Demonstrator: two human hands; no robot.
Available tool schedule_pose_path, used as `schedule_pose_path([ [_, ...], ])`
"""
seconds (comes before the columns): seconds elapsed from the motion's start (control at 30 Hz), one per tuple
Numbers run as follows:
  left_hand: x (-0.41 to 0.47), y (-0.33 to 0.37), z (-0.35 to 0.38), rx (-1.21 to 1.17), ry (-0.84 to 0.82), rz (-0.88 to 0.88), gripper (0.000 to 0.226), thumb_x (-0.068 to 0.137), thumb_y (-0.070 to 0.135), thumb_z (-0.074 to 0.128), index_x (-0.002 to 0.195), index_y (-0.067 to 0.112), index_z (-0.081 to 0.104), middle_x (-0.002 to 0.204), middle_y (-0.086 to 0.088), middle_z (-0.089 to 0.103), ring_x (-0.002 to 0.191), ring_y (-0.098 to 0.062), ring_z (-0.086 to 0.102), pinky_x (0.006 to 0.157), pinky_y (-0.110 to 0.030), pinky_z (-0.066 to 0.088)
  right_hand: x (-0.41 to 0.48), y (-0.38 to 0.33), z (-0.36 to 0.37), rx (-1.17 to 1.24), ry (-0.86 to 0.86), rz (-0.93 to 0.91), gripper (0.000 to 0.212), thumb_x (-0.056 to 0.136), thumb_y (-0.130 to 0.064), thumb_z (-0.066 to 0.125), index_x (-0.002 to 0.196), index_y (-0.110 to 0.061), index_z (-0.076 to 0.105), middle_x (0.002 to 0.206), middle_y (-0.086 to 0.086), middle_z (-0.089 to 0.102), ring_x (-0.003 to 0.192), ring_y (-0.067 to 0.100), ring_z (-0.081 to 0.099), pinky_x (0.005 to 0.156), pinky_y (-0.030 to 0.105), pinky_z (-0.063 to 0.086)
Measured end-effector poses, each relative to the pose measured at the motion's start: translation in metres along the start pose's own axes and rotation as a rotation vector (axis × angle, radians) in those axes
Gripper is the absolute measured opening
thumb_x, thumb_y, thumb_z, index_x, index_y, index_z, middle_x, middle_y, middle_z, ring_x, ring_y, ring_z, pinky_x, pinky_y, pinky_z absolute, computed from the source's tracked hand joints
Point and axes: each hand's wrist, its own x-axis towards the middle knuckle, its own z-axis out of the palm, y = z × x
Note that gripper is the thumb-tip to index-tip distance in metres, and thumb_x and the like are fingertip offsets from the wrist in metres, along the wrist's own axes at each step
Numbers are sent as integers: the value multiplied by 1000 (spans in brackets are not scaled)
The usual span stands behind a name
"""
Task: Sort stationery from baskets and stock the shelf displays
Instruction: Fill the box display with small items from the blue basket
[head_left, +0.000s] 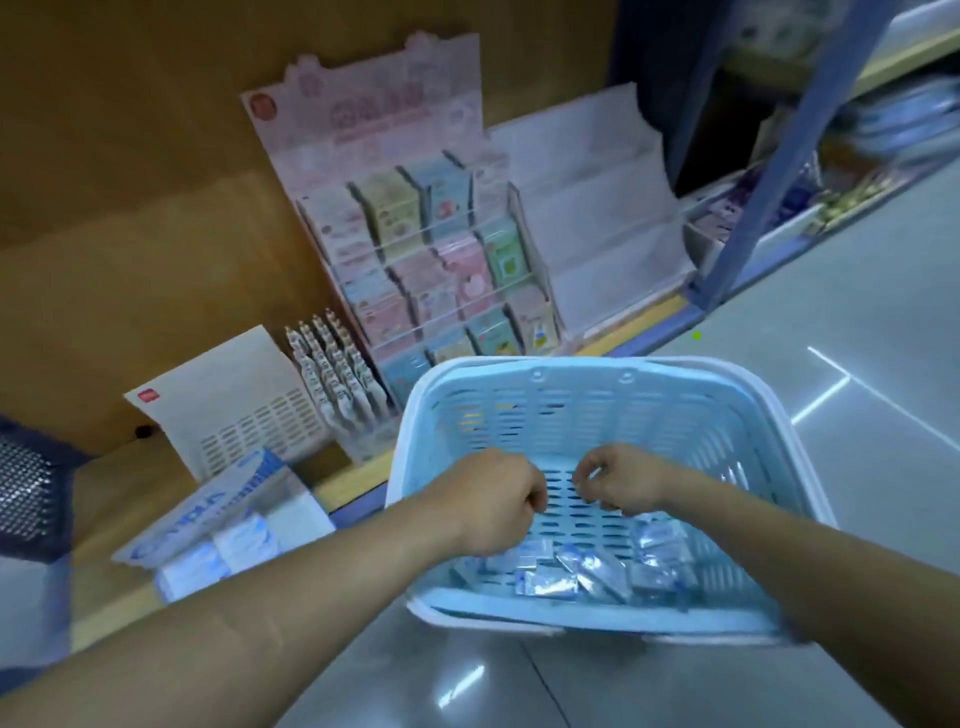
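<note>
Left hand (488, 499) and right hand (618, 483) are inside the blue basket (571, 364) beside the shelf (358, 480), fingers curled. Whether either grips anything is hidden or blurred, so can't tell. Wrapped packets (571, 574) are heaped at the near wall.

In the basket (571, 366), packets (566, 574) lie just nearer than the left hand (493, 504) and right hand (623, 483); card rack (431, 260) stands beyond, pens (332, 374) leftward.
</note>
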Motion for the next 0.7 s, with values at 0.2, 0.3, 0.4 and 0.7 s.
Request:
schedule_pose_path([
  [0.2, 53, 0, 50, 41, -374, -37, 47, 91, 23, 59, 137, 19, 51, 134, -5, 56, 120, -26, 53, 94, -30, 44, 6, 16, 16, -61, -177, 113, 33, 96, -53, 46, 115, -28, 57, 103, -3, 64, 86, 15, 57, 67, 28, 45],
  [0.3, 59, -2, 70, 110, -458, -32, 58, 83, 31, 71, 133, 15, 47, 130, -12, 51, 111, -31, 55, 89, -35, 47, 2, 19, 18, -194, -220, -21, 49, 89, -51, 62, 130, -25, 52, 109, -4, 61, 84, 12, 56, 72, 25, 44],
  [0.4, 58, -7, 77, 168, -415, -45, 73, 73, 37, 81, 132, 13, 43, 128, -12, 51, 113, -31, 53, 89, -35, 45, -2, 25, 26, -438, -217, -185, 72, 74, -42, 82, 133, -22, 47, 113, 0, 54, 88, 13, 53, 74, 22, 40],
  [0.7, 47, -7, 84, 66, -379, -109, 55, 78, 34, 79, 122, 13, 51, 119, -8, 58, 106, -26, 55, 78, -31, 43, -4, 31, 46, -675, -179, -287, 59, 67, -44, 85, 106, -19, 50, 104, 1, 51, 96, 20, 49, 75, 30, 39],
])
